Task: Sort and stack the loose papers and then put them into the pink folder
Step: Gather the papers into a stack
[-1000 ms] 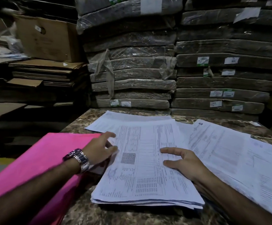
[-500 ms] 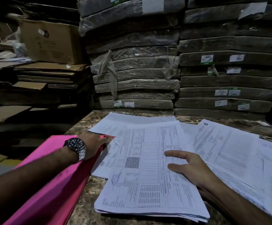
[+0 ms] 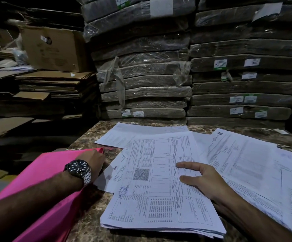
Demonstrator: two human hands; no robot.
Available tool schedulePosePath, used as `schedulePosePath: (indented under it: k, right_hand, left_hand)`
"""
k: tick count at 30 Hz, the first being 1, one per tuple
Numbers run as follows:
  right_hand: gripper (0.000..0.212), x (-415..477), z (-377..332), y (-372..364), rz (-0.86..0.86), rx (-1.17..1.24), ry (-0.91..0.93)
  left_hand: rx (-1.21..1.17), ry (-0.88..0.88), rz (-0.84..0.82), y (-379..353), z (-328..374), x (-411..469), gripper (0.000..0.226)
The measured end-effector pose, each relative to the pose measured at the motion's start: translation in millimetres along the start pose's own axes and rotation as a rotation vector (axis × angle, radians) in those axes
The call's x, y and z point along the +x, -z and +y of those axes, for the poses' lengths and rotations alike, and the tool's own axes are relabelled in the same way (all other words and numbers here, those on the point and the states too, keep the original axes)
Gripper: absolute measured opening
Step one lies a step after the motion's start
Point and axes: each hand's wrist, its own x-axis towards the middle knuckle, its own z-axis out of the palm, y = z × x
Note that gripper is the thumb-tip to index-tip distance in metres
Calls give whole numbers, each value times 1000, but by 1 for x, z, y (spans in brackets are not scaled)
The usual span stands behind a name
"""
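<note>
The pink folder lies at the table's left edge, partly hanging over it. My left hand, with a wristwatch, grips the folder's far right corner; the fingertips are hidden behind the edge. A stack of printed papers sits in the middle of the table. My right hand rests flat on its right side, fingers spread. More loose sheets fan out to the right, and one sheet lies behind the stack.
The marble-patterned table ends close behind the papers. Plastic-wrapped bundles are piled high behind it. A cardboard box stands on flattened cardboard at the back left. The floor drops away to the left.
My left hand has left the paper stack and moved left onto the pink folder's far corner. My right hand has stayed on the stack.
</note>
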Motion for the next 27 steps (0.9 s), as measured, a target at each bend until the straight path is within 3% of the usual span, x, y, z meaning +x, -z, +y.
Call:
schedulePosePath:
  k: [5, 13, 20, 27]
  right_hand:
    - [29, -1, -5, 2, -18, 51, 4]
    - [30, -2, -25, 13, -92, 160, 54]
    - [33, -1, -34, 31, -112, 197, 91]
    - [32, 4, -30, 49, -113, 17, 28]
  left_hand:
    - [-30, 60, -45, 0, -5, -9, 59]
    - [-101, 143, 47, 44, -27, 6, 23]
    - [-314, -22, 174, 76, -6, 38, 40]
    - [-473, -57, 130, 92, 22, 53, 45]
